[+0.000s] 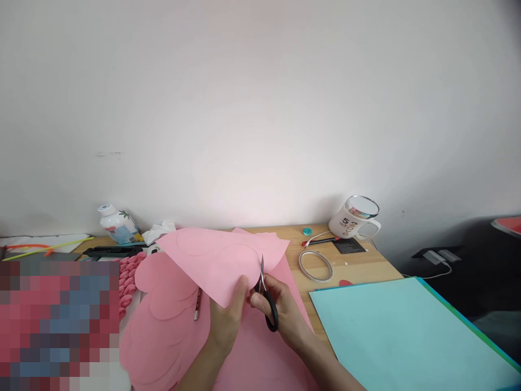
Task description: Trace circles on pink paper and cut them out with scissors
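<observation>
We hold pink paper (234, 271) in our left grip (228, 320) and scissors (272, 315) in our right grip (285, 312); a mug (345, 221) stands near the table's (376, 266) back right corner.

Pink paper sheet (214, 263), faint curved outlines; scissors (267, 298) black and silver; paper stack (407, 331) pale aqua on top; mug (345, 224) white, silver-rimmed, dark lettering; desk (366, 266) light wood-grain.

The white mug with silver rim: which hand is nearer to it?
Right. The right hand, holding black-handled metal scissors, is left of the mug and closer to the person; the left hand, holding a pink paper sheet, is farther left.
</observation>
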